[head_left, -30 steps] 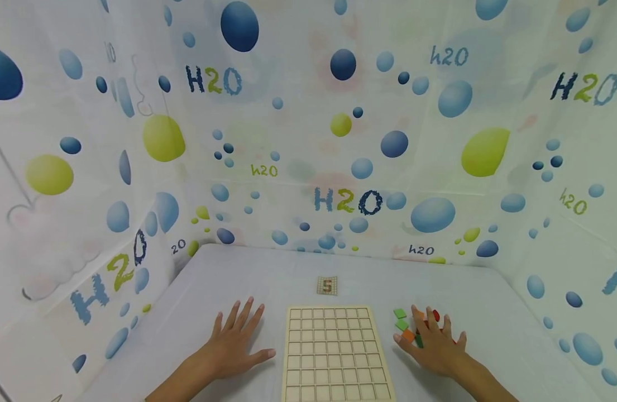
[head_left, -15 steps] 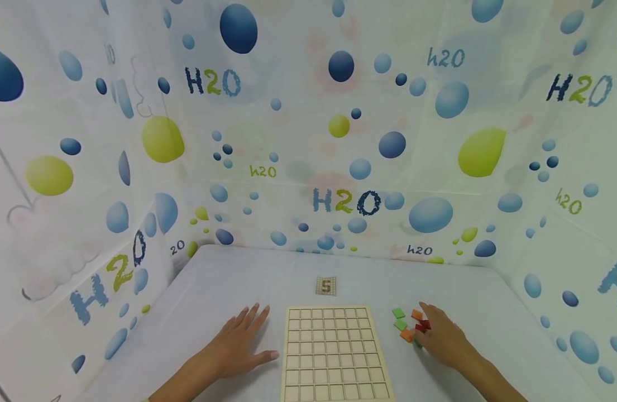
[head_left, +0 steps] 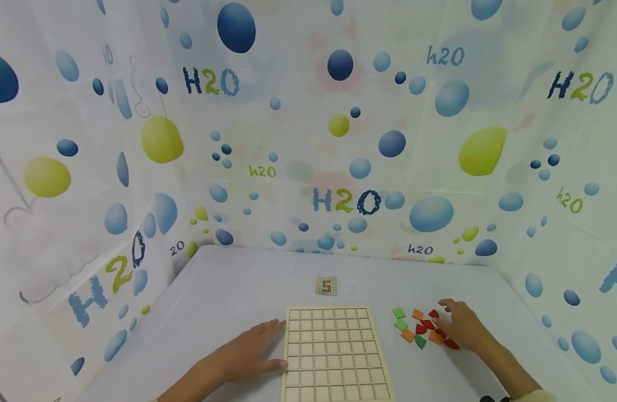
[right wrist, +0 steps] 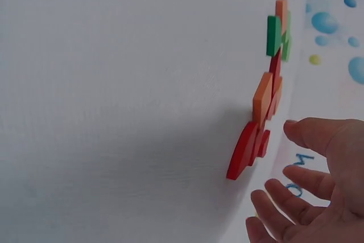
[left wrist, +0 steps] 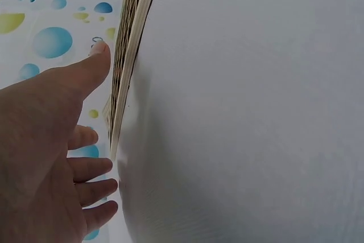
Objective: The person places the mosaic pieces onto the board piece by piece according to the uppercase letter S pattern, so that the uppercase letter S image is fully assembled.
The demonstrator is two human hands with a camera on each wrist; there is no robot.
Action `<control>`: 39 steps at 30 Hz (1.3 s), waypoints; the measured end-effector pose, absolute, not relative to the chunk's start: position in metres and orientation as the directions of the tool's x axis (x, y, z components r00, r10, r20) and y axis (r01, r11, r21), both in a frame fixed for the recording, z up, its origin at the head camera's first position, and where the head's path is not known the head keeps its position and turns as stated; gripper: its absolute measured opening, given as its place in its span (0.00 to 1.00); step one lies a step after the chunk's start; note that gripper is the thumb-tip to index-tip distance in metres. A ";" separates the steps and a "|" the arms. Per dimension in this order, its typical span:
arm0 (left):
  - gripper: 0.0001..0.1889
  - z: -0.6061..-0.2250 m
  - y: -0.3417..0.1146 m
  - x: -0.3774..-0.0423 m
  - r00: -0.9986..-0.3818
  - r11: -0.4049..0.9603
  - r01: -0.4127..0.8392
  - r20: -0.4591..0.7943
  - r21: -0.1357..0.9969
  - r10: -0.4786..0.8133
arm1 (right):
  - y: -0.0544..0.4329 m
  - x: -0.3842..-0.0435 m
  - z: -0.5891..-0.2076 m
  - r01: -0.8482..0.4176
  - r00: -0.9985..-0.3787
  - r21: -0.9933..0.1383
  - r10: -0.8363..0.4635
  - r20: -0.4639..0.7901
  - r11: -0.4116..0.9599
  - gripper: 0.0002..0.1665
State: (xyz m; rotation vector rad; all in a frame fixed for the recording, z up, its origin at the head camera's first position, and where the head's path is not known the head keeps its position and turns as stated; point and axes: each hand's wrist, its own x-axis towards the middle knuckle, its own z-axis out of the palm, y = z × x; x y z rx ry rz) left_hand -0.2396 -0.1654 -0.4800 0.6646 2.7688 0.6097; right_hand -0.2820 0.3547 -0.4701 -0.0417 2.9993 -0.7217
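A pale wooden board [head_left: 333, 347] with a grid of square recesses lies in front of me. My left hand [head_left: 243, 355] is at its left edge, fingertips and thumb right at the rim. In the left wrist view those fingers [left wrist: 94, 190] are loosely extended beside the board's edge [left wrist: 129, 55]. To the right lie several small flat pieces: light green squares [head_left: 401, 324], orange squares [head_left: 407, 335], a dark green piece [head_left: 420, 341] and curved-edged red pieces [head_left: 421, 329]. My right hand [head_left: 466, 328] hovers at their right side, fingers apart, near a red piece [right wrist: 242, 151], with nothing visible in its grasp.
A small square card [head_left: 326, 286] with a reddish S- or 5-like figure on a grid lies beyond the board. White cloth [head_left: 258, 273] covers the table. Curtains [head_left: 298, 139] printed with bubbles and H2O lettering stand behind and at both sides.
My left hand has moved right to the board's edge. The right hand has drawn off the pieces to the right, uncovering more of them. The board and card stay put.
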 end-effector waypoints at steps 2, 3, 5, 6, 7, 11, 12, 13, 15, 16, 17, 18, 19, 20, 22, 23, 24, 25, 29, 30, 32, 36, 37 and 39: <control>0.52 -0.480 -0.165 -0.239 -0.868 0.810 0.390 -0.121 0.438 0.482 | 0.357 -0.285 -0.471 -0.024 -0.997 -0.462 -0.053 -0.050 0.887 0.36; 0.52 -0.480 -0.165 -0.238 -0.865 0.807 0.399 -0.114 0.435 0.489 | 0.358 -0.287 -0.472 -0.027 -0.997 -0.466 -0.058 -0.051 0.884 0.35; 0.51 -0.481 -0.165 -0.238 -0.859 0.802 0.418 -0.102 0.426 0.502 | 0.359 -0.289 -0.473 -0.030 -0.997 -0.475 -0.062 -0.050 0.879 0.34; 0.50 -0.481 -0.166 -0.238 -0.856 0.801 0.426 -0.099 0.420 0.507 | 0.360 -0.290 -0.474 -0.026 -0.997 -0.481 -0.058 -0.052 0.876 0.34; 0.50 -0.482 -0.166 -0.238 -0.853 0.797 0.434 -0.094 0.420 0.514 | 0.361 -0.291 -0.475 -0.025 -0.997 -0.485 -0.057 -0.053 0.874 0.34; 0.49 -0.484 -0.166 -0.237 -0.841 0.783 0.459 -0.079 0.419 0.535 | 0.364 -0.295 -0.479 0.008 -0.997 -0.490 -0.030 -0.071 0.872 0.32; 0.49 -0.484 -0.166 -0.236 -0.840 0.782 0.462 -0.076 0.418 0.537 | 0.365 -0.296 -0.479 0.008 -0.997 -0.490 -0.032 -0.073 0.872 0.32; 0.48 -0.484 -0.166 -0.236 -0.839 0.781 0.467 -0.073 0.415 0.540 | 0.365 -0.296 -0.480 0.007 -0.997 -0.491 -0.034 -0.076 0.871 0.32; 0.48 -0.484 -0.166 -0.235 -0.838 0.782 0.472 -0.069 0.407 0.542 | 0.366 -0.297 -0.481 0.008 -0.996 -0.498 -0.036 -0.079 0.867 0.30; 0.48 -0.484 -0.166 -0.234 -0.839 0.784 0.472 -0.069 0.404 0.540 | 0.365 -0.297 -0.481 0.006 -0.996 -0.500 -0.039 -0.079 0.866 0.30; 0.48 -0.484 -0.166 -0.234 -0.840 0.786 0.471 -0.070 0.400 0.538 | 0.365 -0.297 -0.482 0.008 -0.996 -0.503 -0.037 -0.079 0.864 0.30; 0.48 -0.484 -0.166 -0.234 -0.841 0.788 0.470 -0.070 0.397 0.537 | 0.364 -0.297 -0.482 0.015 -0.996 -0.507 -0.031 -0.081 0.862 0.29; 0.48 -0.484 -0.166 -0.233 -0.842 0.790 0.468 -0.070 0.395 0.534 | 0.364 -0.298 -0.482 0.018 -0.996 -0.508 -0.028 -0.081 0.861 0.29; 0.48 -0.484 -0.166 -0.233 -0.843 0.791 0.466 -0.071 0.397 0.533 | 0.363 -0.298 -0.483 0.020 -0.997 -0.510 -0.023 -0.079 0.860 0.29; 0.48 -0.485 -0.166 -0.233 -0.845 0.792 0.464 -0.071 0.396 0.531 | 0.362 -0.299 -0.485 0.022 -0.997 -0.513 -0.018 -0.074 0.858 0.28; 0.48 -0.486 -0.166 -0.233 -0.845 0.792 0.463 -0.072 0.397 0.530 | 0.361 -0.300 -0.486 0.024 -0.997 -0.515 -0.015 -0.073 0.857 0.27; 0.48 -0.487 -0.166 -0.233 -0.845 0.792 0.463 -0.071 0.397 0.530 | 0.361 -0.300 -0.486 0.026 -0.997 -0.517 -0.012 -0.071 0.855 0.26; 0.48 -0.487 -0.166 -0.233 -0.844 0.792 0.465 -0.071 0.396 0.531 | 0.361 -0.300 -0.487 0.023 -0.998 -0.518 -0.015 -0.069 0.855 0.25; 0.48 -0.487 -0.166 -0.234 -0.841 0.790 0.471 -0.070 0.392 0.537 | 0.363 -0.302 -0.491 0.013 -0.998 -0.519 -0.018 -0.056 0.854 0.21; 0.48 -0.487 -0.166 -0.234 -0.840 0.790 0.473 -0.070 0.390 0.538 | 0.363 -0.302 -0.492 0.004 -0.999 -0.518 -0.022 -0.045 0.855 0.20; 0.48 -0.487 -0.166 -0.234 -0.841 0.791 0.470 -0.074 0.393 0.536 | 0.363 -0.303 -0.493 -0.019 -0.999 -0.514 -0.037 -0.026 0.857 0.18; 0.48 -0.485 -0.165 -0.233 -0.843 0.794 0.463 -0.079 0.393 0.531 | 0.361 -0.302 -0.492 -0.046 -0.998 -0.508 -0.060 -0.012 0.860 0.16; 0.48 -0.485 -0.165 -0.233 -0.844 0.795 0.463 -0.079 0.393 0.531 | 0.360 -0.302 -0.492 -0.045 -0.998 -0.507 -0.062 -0.015 0.861 0.16; 0.48 -0.485 -0.164 -0.233 -0.844 0.797 0.464 -0.079 0.387 0.530 | 0.359 -0.303 -0.491 -0.042 -0.998 -0.508 -0.058 -0.016 0.860 0.17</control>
